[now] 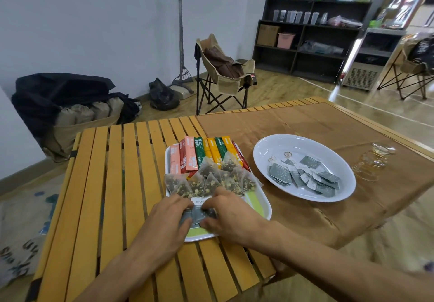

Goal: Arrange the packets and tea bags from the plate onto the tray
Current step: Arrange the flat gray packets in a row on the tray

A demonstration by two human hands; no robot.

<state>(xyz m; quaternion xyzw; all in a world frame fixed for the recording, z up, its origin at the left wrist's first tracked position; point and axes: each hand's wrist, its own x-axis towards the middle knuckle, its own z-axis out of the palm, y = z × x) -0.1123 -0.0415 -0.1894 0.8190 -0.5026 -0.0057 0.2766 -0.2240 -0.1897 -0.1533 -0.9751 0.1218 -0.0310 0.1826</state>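
Both forearms reach in over the slatted wooden table [131,184]. The left hand [170,214] and right hand [226,210] meet at the near end of the white tray [266,210], fingers curled down onto a small cluster of grey packets [199,214] lying there; each hand seems to pinch or press them, though the fingertips hide the exact hold. Just past the knuckles a white label on the tray liner carries printed characters, too small and partly covered to read.

Beyond the hands, pyramid tea bags [209,179] with loose leaf inside crowd the tray's middle, touching one another. Behind them a row of stick packets [206,153] in pink, red, green and orange lies side by side against the far rim; their lettering is blurred.

To the right, apart from the tray, the white oval plate [281,142] sits on a brown cloth [328,123] and holds more grey sachets [303,175] with tags and strings. A clear glass cup [373,163] stands beside the plate, near the table's right edge.

Bare slats lie open to the left of the tray. Farther back stand a folding camp chair [223,74], a broom [180,38] against the grey wall, and dark shelving [310,36] with cups.
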